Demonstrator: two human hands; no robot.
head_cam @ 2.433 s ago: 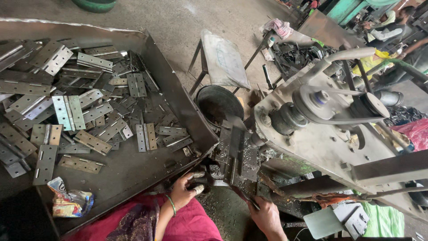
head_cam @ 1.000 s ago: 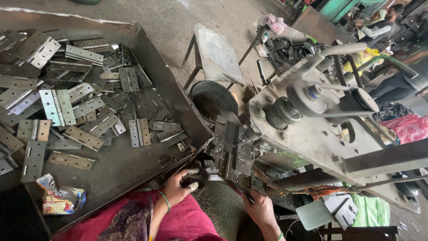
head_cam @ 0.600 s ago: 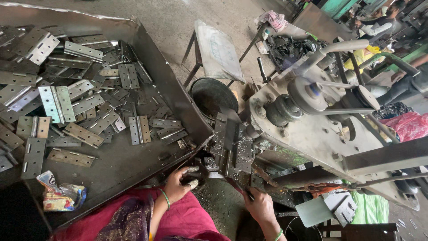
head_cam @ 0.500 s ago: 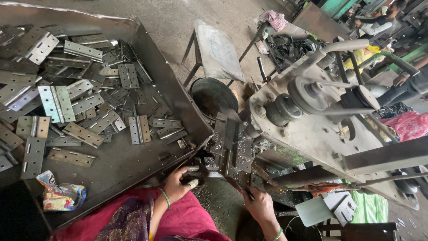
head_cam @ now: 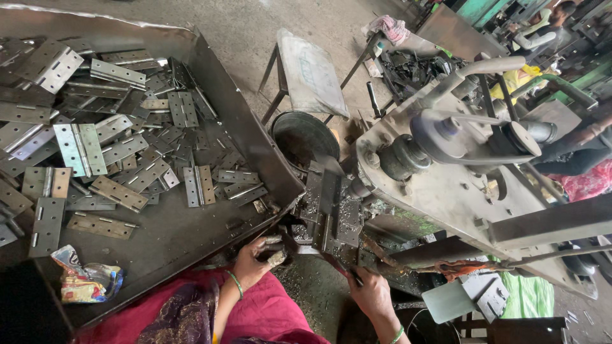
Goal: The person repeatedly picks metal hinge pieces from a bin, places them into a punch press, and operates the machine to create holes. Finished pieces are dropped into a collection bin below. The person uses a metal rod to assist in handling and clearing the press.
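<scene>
Hinges [head_cam: 95,159] heaped beside left hand [head_cam: 255,261]

Hinges [head_cam: 121,153] in the tray [head_cam: 191,236]: dull grey steel, a few rust-brown, one pale silver-blue. Tray itself dark grey. Wrapper [head_cam: 86,280] red, yellow and blue. Lap cloth [head_cam: 274,315] magenta, with a purple-and-gold patterned piece over it. Left hand [head_cam: 255,261] has a green bangle; right hand [head_cam: 370,296] has a green one too. Machine [head_cam: 446,185] grimy grey, black pulleys. Pan [head_cam: 303,137] black. Stool [head_cam: 309,73] grey. Cloth [head_cam: 389,27] at the top is pink.
</scene>
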